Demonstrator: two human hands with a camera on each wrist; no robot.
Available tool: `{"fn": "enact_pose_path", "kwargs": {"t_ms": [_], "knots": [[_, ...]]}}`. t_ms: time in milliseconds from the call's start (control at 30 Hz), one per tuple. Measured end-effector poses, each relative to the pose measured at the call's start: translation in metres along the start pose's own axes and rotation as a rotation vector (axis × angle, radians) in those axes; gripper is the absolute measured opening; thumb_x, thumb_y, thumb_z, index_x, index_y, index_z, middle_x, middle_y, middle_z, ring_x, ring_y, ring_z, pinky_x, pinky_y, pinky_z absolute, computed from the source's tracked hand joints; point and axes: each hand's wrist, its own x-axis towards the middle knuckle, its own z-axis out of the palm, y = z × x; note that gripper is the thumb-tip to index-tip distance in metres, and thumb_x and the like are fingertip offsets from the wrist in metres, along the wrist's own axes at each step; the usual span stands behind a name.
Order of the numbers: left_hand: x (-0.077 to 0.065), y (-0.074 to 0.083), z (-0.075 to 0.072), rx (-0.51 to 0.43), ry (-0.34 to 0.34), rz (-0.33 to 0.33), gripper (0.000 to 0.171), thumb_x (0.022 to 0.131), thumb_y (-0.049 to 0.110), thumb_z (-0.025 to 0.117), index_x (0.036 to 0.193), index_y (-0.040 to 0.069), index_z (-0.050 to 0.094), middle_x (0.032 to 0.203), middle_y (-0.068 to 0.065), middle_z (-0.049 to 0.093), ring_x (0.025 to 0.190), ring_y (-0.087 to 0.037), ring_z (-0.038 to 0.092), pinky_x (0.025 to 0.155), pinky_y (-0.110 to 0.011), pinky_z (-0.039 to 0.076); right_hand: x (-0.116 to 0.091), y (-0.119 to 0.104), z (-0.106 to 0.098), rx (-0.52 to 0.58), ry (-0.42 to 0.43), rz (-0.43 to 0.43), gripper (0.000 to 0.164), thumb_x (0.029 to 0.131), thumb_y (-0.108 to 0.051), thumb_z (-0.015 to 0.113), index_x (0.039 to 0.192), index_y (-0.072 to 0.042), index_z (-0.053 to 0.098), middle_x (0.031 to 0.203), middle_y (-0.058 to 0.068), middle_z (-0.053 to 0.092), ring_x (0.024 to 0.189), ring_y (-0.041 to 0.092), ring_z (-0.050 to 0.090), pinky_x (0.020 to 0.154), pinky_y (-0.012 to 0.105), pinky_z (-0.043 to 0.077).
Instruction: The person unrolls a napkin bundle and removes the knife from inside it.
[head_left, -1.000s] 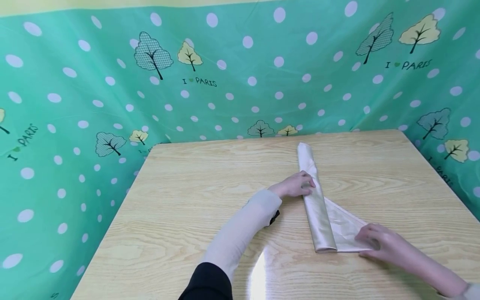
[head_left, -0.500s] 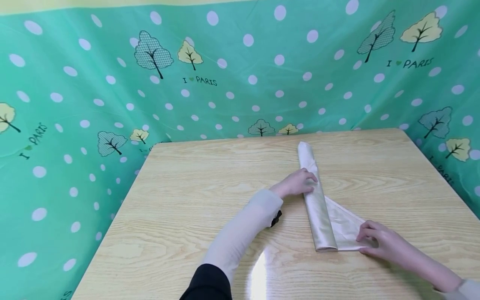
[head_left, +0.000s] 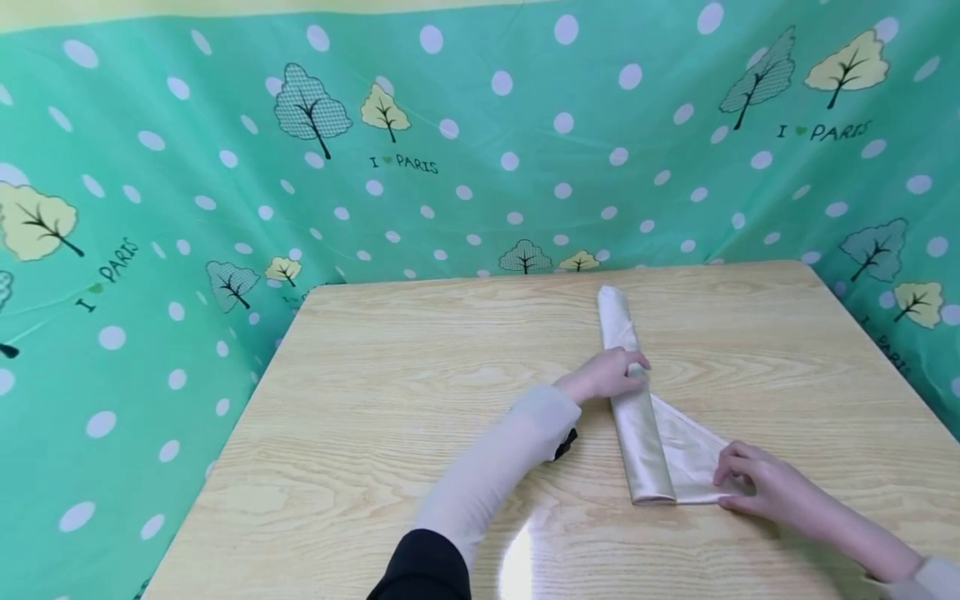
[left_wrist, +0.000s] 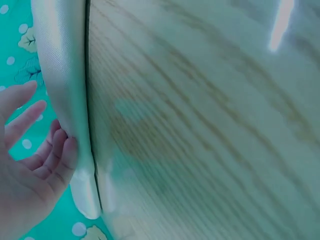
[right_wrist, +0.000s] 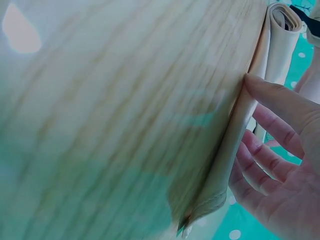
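A pale, satiny cloth lies on the table, partly wound into a long roll (head_left: 647,454). From its right side a flat triangular flap (head_left: 688,468) spreads out. My left hand (head_left: 609,373) rests across the middle of the roll; in the left wrist view its loosely bent fingers touch the roll's side (left_wrist: 62,65). At the flap's right end is my right hand (head_left: 765,485). Its thumb touches the near edge of the flap (right_wrist: 220,165) in the right wrist view, the other fingers bent loosely over it. The roll's spiral end (right_wrist: 282,19) shows there too.
The wood-grain table (head_left: 360,400) extends around the cloth on all sides, with a bright glare spot near its front. A green dotted curtain (head_left: 465,133) printed with trees hangs behind and along both sides.
My left hand has slid slightly to the right over the roll. My right hand stays at the flap's end, and the cloth looks much the same. The head view has shifted a little.
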Motion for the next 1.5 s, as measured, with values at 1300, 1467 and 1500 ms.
{"fn": "enact_pose_path", "kwargs": {"t_ms": [1300, 1467, 1500], "knots": [[0.014, -0.007, 0.012, -0.088, -0.061, -0.134, 0.027, 0.082, 0.036, 0.057, 0.094, 0.013, 0.051, 0.068, 0.003, 0.049, 0.062, -0.008, 0.046, 0.055, -0.017, 0.036, 0.004, -0.002, -0.004, 0.099, -0.199, 0.19, 0.021, 0.066, -0.021, 0.074, 0.076, -0.02, 0.056, 0.083, -0.011, 0.046, 0.067, -0.002, 0.038, 0.054, 0.02, 0.036], [0.014, -0.007, 0.011, -0.108, -0.047, -0.157, 0.032, 0.08, 0.041, 0.058, 0.093, 0.012, 0.051, 0.072, 0.003, 0.052, 0.065, -0.008, 0.048, 0.057, -0.017, 0.038, 0.004, -0.001, -0.005, 0.101, -0.19, 0.182, 0.021, 0.066, -0.02, 0.074, 0.076, -0.02, 0.056, 0.082, -0.011, 0.045, 0.066, -0.002, 0.037, 0.053, 0.02, 0.035], [0.013, -0.007, 0.011, -0.116, -0.041, -0.16, 0.033, 0.08, 0.041, 0.058, 0.092, 0.012, 0.051, 0.072, 0.003, 0.052, 0.065, -0.008, 0.048, 0.056, -0.016, 0.038, 0.004, 0.0, -0.005, 0.102, -0.181, 0.174, 0.022, 0.066, -0.019, 0.075, 0.076, -0.02, 0.055, 0.081, -0.012, 0.045, 0.066, -0.003, 0.037, 0.052, 0.02, 0.035]]}}
